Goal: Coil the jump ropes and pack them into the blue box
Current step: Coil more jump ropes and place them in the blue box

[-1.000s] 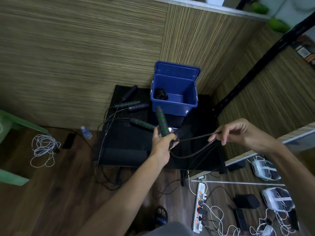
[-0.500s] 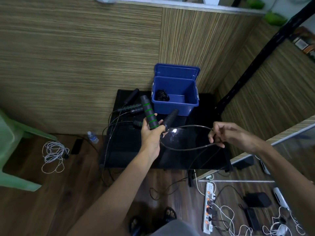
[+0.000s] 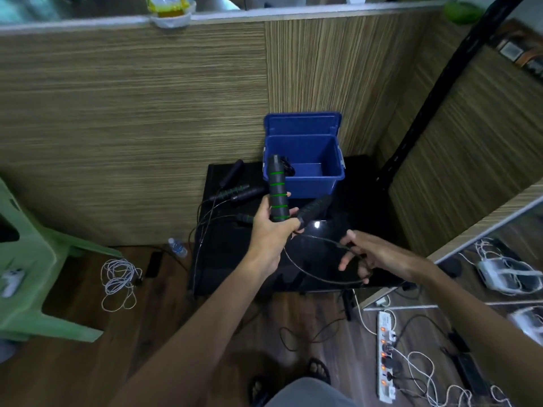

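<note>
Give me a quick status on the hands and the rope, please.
Left hand grips both handles. Right hand pinches the cord, one loop formed. Blue box open; more ropes on the table.

Both arms are extended forward; the left hand [image 3: 271, 227] is clenched, while the right hand [image 3: 370, 254] is loosely curled, fingers spread.

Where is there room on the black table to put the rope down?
The black table looks bare on its right side, between the blue box and the table's right edge. The left side is crowded with loose handles and cords. Most of the box floor also looks free.
</note>
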